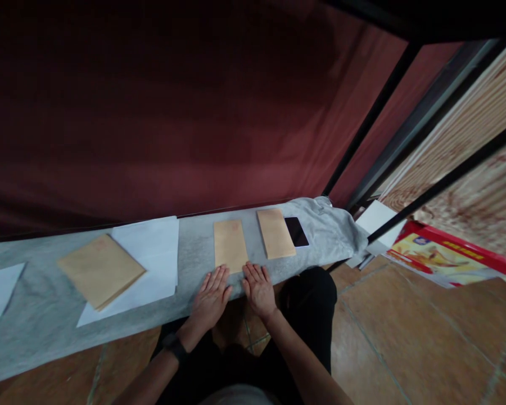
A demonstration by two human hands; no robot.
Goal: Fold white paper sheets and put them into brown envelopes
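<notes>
A brown paper envelope [230,244] lies flat on the grey cloth-covered bench in front of me. My left hand [211,295] rests palm down at its lower left corner, fingers stretched out. At the lower right corner, my right hand [259,288] lies flat with its fingertips at the edge. Just to the right is a second brown envelope [276,233], partly over a dark-screened phone or tablet [296,232]. Further left, more brown envelopes [99,270] sit stacked at an angle on white paper sheets [156,253].
The narrow bench [42,332] runs along a dark red curtain [194,140]. Another white sheet [0,289] lies at the far left. Black metal bars [375,115] rise at the right, near a white box [379,225] and a red-and-yellow box [451,256] on the tiled floor.
</notes>
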